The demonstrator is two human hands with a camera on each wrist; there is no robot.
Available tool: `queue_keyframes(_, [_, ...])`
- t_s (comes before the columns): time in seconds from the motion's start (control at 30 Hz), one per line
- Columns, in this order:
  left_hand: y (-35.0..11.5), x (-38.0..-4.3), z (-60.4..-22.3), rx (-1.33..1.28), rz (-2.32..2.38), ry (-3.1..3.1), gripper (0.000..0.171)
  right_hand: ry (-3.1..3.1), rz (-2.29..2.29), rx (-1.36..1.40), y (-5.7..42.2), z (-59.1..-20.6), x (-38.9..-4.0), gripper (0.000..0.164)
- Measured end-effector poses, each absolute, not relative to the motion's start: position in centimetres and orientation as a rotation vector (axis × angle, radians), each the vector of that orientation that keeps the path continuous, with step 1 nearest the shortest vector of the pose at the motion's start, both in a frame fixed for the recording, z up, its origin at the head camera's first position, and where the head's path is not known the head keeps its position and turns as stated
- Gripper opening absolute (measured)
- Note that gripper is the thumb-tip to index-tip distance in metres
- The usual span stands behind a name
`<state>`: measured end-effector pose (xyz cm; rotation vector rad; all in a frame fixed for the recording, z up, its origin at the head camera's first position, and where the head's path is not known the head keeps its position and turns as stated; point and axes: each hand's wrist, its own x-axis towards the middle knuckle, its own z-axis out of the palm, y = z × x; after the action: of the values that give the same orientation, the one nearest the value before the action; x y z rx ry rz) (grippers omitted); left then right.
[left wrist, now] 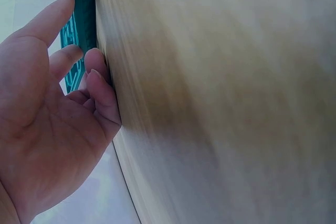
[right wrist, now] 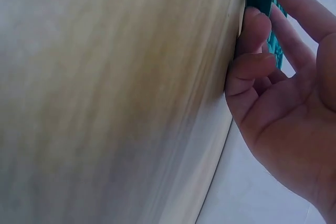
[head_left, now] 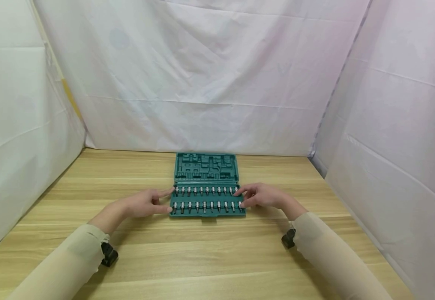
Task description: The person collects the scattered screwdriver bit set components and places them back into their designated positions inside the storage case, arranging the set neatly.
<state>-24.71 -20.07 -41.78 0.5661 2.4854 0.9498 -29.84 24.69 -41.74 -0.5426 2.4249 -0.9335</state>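
A green plastic socket bit case (head_left: 207,197) lies with its lid (head_left: 206,166) raised back on the table. Two rows of silver socket bits (head_left: 204,206) with dark tips fill its base. At the case's left edge, my left hand (head_left: 144,203) touches with thumb and index finger spread apart; its other fingers fold loosely near the tabletop in the left wrist view. My right hand (head_left: 264,196) reaches over the right edge, its thumb and index fingertips on the case. Its remaining fingers bend against the case's side, low by the table, in the right wrist view.
The wood-grain table (head_left: 202,258) extends around the case on all sides. White cloth (head_left: 202,75) hangs behind it and along both sides. Black wrist cameras (head_left: 108,254) sit at the sleeve cuffs.
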Motion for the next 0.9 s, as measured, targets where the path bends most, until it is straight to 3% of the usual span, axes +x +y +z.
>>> queue_keyframes(0.27, [-20.0, -24.6, -41.8, 0.564, 0.947, 2.488, 0.083, 2.387, -0.979, -0.493, 24.2, -42.0, -30.2, 0.039])
queue_keyframes(0.7, [-20.1, -24.7, -41.7, 0.562, 0.951, 2.48, 0.084, 2.374, -1.073, -0.145, 22.5, -41.6, -30.5, 0.033])
queue_keyframes(0.9, [-20.0, -24.7, -41.8, 0.567, 0.942, 2.482, 0.084, 2.344, -1.098, -0.198, 23.1, -41.7, -30.2, 0.034])
